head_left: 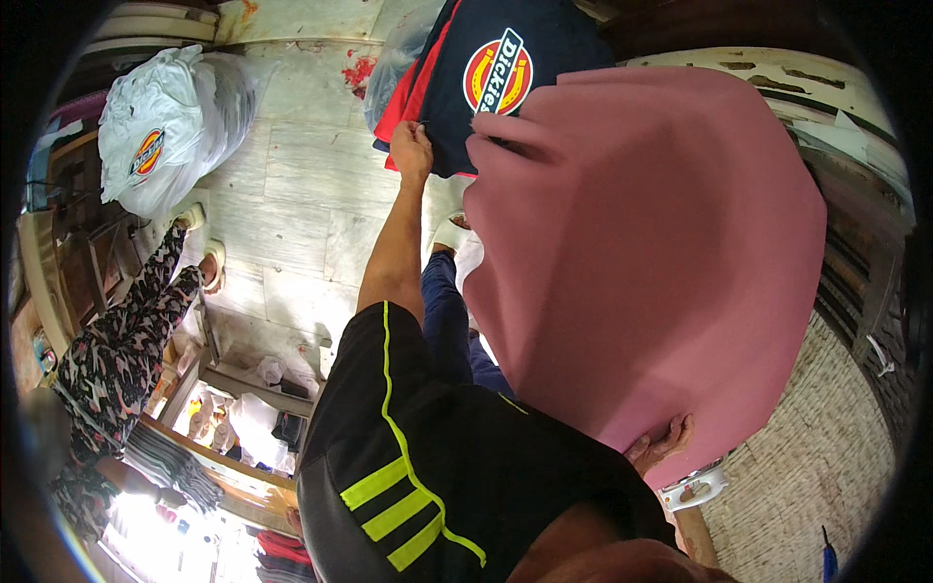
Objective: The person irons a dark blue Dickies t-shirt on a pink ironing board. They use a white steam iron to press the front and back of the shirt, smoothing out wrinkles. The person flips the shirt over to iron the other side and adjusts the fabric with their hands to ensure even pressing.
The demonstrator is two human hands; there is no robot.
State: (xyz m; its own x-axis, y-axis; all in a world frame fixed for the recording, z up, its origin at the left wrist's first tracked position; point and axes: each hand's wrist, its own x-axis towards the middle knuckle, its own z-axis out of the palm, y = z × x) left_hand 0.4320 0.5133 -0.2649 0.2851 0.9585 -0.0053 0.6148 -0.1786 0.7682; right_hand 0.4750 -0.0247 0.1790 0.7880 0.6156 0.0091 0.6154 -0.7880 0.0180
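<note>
A large dusty-pink cloth (pixel 651 262) hangs spread out in front of me and fills the middle and right of the view. My right hand (pixel 661 442) grips its lower edge, with only the fingers showing beneath the fabric. My left arm stretches forward, and my left hand (pixel 411 148) closes on the edge of a navy garment with a round red-and-yellow logo (pixel 486 73), which lies over a red one. That hand is right beside the pink cloth's upper corner. I wear a black shirt with neon yellow stripes (pixel 418 466).
A stuffed white plastic bag (pixel 165 126) sits on the pale tiled floor (pixel 292 194) at the far left. Another person in a patterned sleeve (pixel 126 340) is at the left, above a wooden shelf (pixel 233 476) holding folded clothes. A woven mat (pixel 816 457) covers the right.
</note>
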